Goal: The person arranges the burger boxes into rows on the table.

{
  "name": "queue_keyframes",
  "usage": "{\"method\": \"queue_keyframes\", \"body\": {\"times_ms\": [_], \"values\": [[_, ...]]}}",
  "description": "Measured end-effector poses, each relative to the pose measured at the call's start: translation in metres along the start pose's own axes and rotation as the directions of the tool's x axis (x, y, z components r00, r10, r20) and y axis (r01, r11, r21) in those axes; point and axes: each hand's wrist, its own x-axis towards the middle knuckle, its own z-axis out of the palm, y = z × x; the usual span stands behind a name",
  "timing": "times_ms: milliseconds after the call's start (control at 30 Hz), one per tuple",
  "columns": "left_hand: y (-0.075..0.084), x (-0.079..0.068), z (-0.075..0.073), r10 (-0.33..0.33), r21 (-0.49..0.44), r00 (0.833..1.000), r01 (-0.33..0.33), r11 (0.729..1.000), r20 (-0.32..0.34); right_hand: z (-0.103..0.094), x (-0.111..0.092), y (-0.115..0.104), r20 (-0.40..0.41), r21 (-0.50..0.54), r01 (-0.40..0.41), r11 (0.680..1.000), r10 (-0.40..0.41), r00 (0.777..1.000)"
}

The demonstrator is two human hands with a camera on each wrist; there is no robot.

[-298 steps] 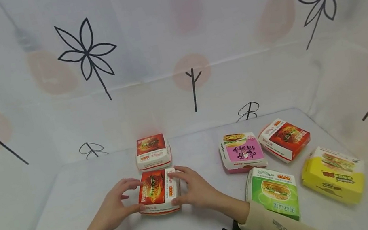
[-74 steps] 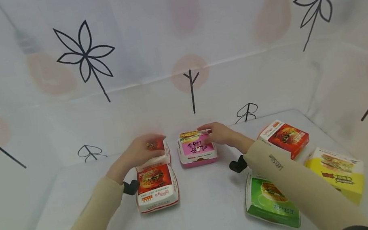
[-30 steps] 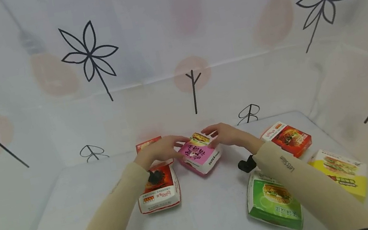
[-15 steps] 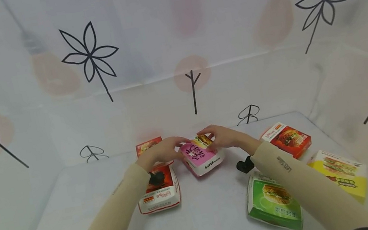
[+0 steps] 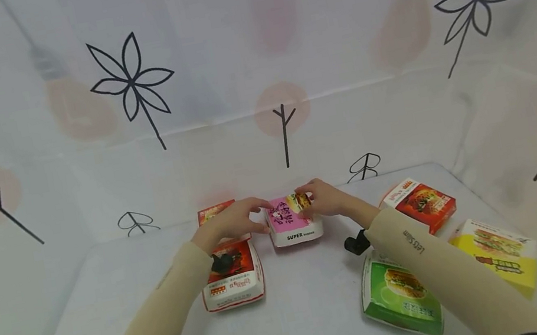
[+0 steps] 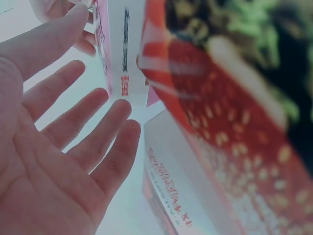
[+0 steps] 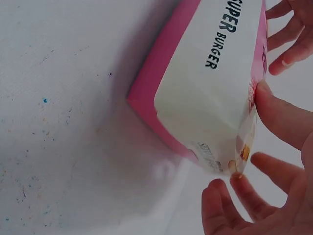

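The pink box (image 5: 284,220) lies just beside the spread left hand (image 5: 233,220). The right hand (image 5: 329,198), loosely spread, touches its other end.

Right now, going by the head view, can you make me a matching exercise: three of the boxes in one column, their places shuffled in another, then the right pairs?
Boxes:
1. Pink box
2. Green box
3. Yellow box

Places:
A. Farthest right of all the boxes
B. Between the left hand and the right hand
C. Lowest in the picture of all the boxes

Pairs: 1-B, 2-C, 3-A
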Motion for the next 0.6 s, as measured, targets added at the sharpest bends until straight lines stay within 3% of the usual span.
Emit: {"method": "queue_keyframes", "body": {"times_ms": [400, 600], "values": [[0.009, 0.001, 0.001, -0.029, 0.008, 0.998, 0.028, 1.0, 0.059, 0.003, 0.0, -0.001, -0.053, -0.017, -0.09, 0.996, 0.089, 0.995], [0.01, 0.003, 0.001, -0.038, 0.009, 0.997, 0.038, 0.999, 0.065, -0.001, -0.003, 0.001, -0.024, 0.03, -0.057, 0.998, 0.058, 0.998]]}}
